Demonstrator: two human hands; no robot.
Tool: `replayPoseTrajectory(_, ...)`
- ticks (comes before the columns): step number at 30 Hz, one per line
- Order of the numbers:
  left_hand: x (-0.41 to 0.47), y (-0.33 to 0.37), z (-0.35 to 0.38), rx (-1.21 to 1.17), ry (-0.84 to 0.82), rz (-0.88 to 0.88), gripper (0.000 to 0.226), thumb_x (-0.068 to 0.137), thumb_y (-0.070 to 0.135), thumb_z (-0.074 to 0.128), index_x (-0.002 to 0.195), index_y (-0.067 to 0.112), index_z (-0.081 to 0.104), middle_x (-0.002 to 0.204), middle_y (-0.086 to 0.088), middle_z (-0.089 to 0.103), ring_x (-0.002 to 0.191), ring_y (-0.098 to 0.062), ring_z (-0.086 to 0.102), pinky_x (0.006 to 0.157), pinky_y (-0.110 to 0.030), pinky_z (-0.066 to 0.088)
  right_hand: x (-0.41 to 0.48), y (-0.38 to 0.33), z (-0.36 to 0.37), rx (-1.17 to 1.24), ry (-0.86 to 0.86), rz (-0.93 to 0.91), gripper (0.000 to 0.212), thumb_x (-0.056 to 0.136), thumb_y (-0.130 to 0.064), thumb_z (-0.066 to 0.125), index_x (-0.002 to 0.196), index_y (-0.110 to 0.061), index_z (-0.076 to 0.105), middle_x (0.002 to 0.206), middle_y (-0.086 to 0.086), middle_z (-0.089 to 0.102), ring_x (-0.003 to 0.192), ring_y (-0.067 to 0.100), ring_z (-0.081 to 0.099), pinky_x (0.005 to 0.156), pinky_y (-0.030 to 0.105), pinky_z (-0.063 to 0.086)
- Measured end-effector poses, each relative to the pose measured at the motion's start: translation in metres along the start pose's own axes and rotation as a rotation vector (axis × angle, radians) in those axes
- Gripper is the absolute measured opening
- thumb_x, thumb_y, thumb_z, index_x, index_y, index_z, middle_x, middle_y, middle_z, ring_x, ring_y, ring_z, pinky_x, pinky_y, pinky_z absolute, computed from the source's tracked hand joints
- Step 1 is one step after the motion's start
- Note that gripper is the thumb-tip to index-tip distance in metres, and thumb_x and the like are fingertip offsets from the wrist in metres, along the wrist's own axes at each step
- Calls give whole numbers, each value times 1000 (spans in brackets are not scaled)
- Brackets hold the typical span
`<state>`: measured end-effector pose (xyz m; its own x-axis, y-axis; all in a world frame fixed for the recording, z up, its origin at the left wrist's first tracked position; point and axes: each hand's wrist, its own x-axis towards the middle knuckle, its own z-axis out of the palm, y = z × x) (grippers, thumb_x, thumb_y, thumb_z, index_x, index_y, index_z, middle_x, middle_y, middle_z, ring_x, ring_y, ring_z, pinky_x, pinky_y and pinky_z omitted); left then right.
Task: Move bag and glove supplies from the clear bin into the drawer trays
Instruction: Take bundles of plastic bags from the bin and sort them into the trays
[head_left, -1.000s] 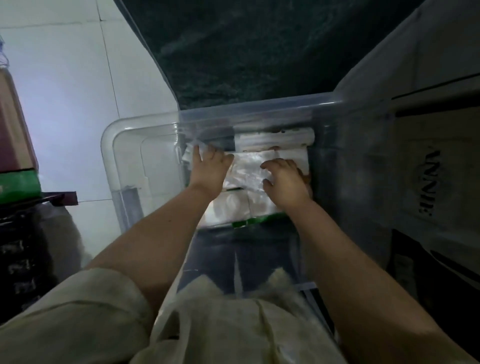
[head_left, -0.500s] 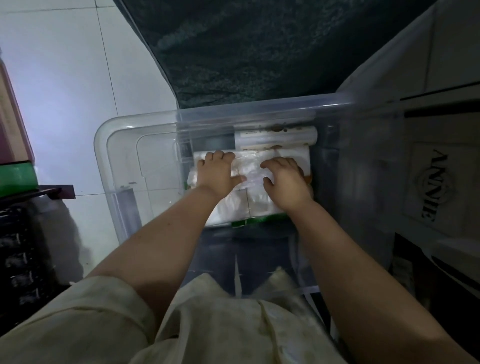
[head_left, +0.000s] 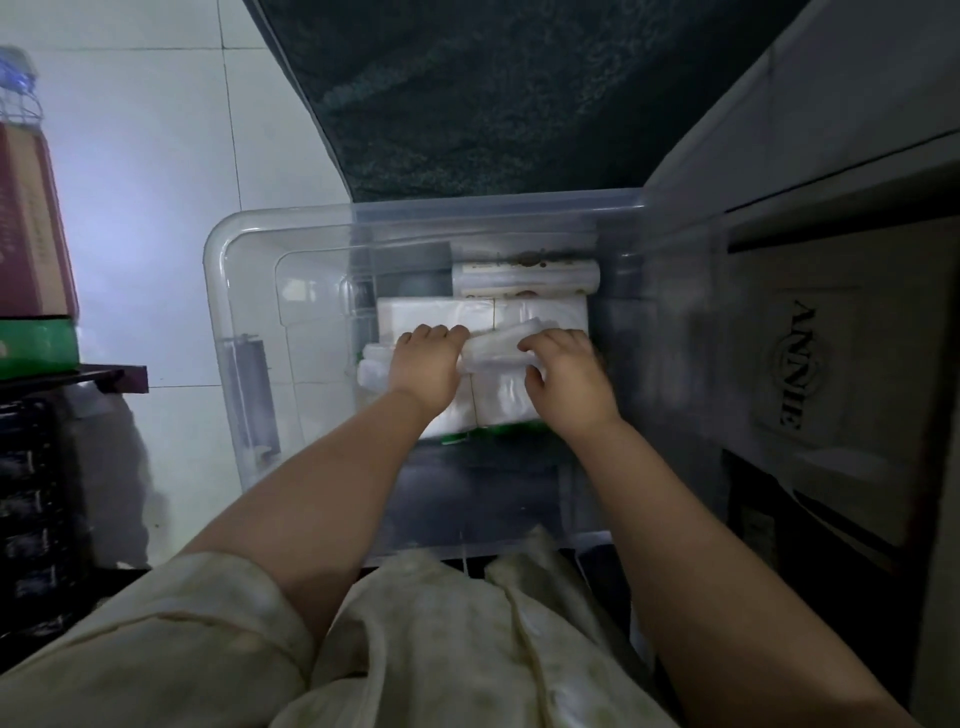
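A clear plastic bin (head_left: 223, 332) stands on the floor in front of me. Inside it lie flat white packs of bags (head_left: 436, 312) and, at the far wall, a roll of bags (head_left: 524, 278). Both my hands are down in the bin. My left hand (head_left: 423, 364) and my right hand (head_left: 569, 379) each grip one end of a thin folded pack of clear bags (head_left: 496, 345), lifted a little above the white packs. A green-edged pack (head_left: 511, 428) shows under the pile's near side. The drawer trays are out of view.
A dark green mat (head_left: 493, 104) lies beyond the bin. A grey cabinet and a carton printed "ANNIE" (head_left: 800, 364) stand close on the right. On the left are a dark rack (head_left: 36, 493), a green box (head_left: 36, 348) and a red carton. White floor tiles lie left.
Both hands have drawn back toward me and closed on a thin pack of clear bags, bunching it up off the pile. More of the white packs behind it now shows.
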<state>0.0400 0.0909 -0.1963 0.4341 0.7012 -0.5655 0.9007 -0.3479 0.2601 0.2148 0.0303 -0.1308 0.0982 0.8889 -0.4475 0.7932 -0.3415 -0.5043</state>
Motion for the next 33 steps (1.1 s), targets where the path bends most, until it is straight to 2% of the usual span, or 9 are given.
replayPoseTrajectory(3,-25,17,-30,4,115,6,38,81,10,58,118,17,53,106,-9,62,99,-32,52,78,-38,35,-27,-13,-24,4,68,-73,31,79,5,61,108,-4,67,109,14,66,106,34,53,89,40,44)
replayPoseTrajectory(7,-64,35,-89,-20,274,4,38,81,12,61,118,18,56,106,-10,64,101,-34,53,79,-39,37,-69,-43,-62,-28,181,-167,29,72,8,63,98,-4,69,97,13,67,93,37,58,79,47,48)
replayPoseTrajectory(12,-116,53,-160,-73,423,85,32,81,14,60,111,26,60,101,-3,66,94,-30,56,69,-35,31,-128,-77,-97,-109,313,-166,30,74,1,65,102,-7,69,100,11,66,96,36,58,82,44,47)
replayPoseTrajectory(17,-177,71,-203,-97,497,288,26,79,14,63,102,25,62,94,1,66,88,-27,55,66,-31,31,-195,-104,-99,-176,469,-29,30,76,-2,63,104,-10,68,105,9,65,100,33,57,82,40,41)
replayPoseTrajectory(20,-218,87,-214,-108,487,436,21,80,13,59,98,23,60,90,-1,63,86,-27,51,65,-34,33,-248,-121,-93,-206,579,66,29,72,-4,68,100,-13,69,100,6,65,96,32,58,78,40,45)
replayPoseTrajectory(23,-259,113,-220,-20,471,586,22,82,14,59,102,20,59,96,-4,63,90,-31,51,69,-39,37,-309,-128,-90,-273,635,145,30,73,-11,69,102,-15,67,100,5,64,96,32,58,77,42,47)
replayPoseTrajectory(27,-314,174,-220,35,477,815,23,83,14,58,105,20,58,101,-7,63,93,-33,51,74,-41,37,-403,-125,-91,-337,745,325,26,77,-19,69,103,-13,66,107,6,65,99,32,57,81,41,45)
replayPoseTrajectory(30,-363,233,-209,44,464,1011,25,82,14,56,106,19,59,100,-8,65,90,-34,52,71,-38,36,-478,-122,-88,-327,835,457,35,75,-15,69,109,-13,66,111,7,65,101,34,57,83,42,44)
replayPoseTrajectory(33,-421,291,-180,15,416,1231,27,79,17,65,106,19,59,96,-5,66,84,-30,51,68,-35,33,-558,-118,-78,-318,951,608,35,77,-16,71,111,-14,66,112,7,65,103,33,57,84,43,44)
